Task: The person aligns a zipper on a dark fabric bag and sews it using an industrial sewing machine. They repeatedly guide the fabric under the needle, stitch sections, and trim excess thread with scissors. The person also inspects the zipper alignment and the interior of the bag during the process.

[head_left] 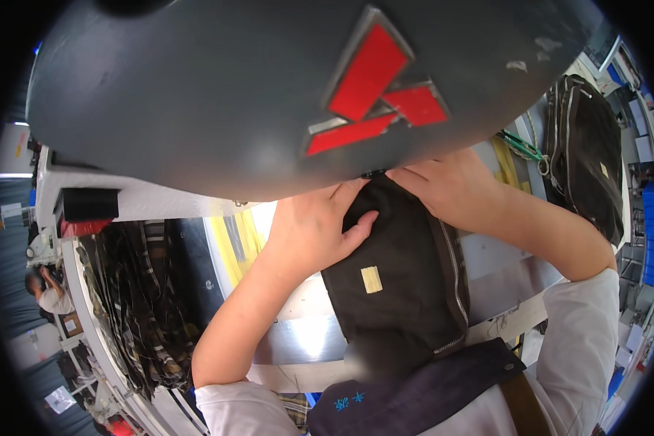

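The scene is fairly bright, with cool white light. The strongest glare burns a white patch into the metal desk (283,345), and the surface beside the left wrist is washed out to near white. A soft sheen spreads over the upper left of the grey machine housing (196,94), whose underside falls darker. The black cloth (403,309) swallows light, its folds barely separating. Over its lower end sits a hazy, pale grey smudge without sharp edges. The yellow label (371,280) reads crisply. Fisheye curvature bends the shelving at both sides, small and soft there, and black vignetting closes the corners.
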